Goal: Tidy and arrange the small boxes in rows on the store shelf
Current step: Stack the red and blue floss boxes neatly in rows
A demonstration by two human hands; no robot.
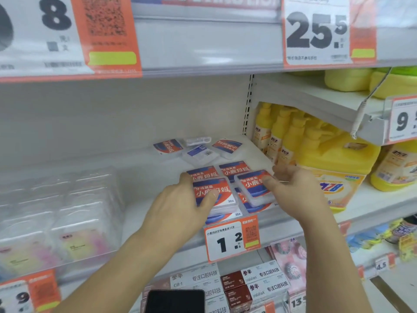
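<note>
Several small clear boxes with red and blue labels lie on the white shelf [144, 168]. My left hand [180, 206] grips the front left box [220, 195] at its left edge, thumb on the label. My right hand [295, 190] pinches a tilted box [255, 186] raised over the front right stack. Two more boxes [234, 169] lie flat just behind. Further back, three boxes [168, 146] lie scattered, one [200, 152] turned label down.
Yellow pump bottles [282, 132] and a big yellow jug [338, 168] stand right of the boxes. Clear packs [61, 211] fill the shelf's left. A price tag [232, 238] hangs on the front edge. Boxes [248, 283] sit on the shelf below.
</note>
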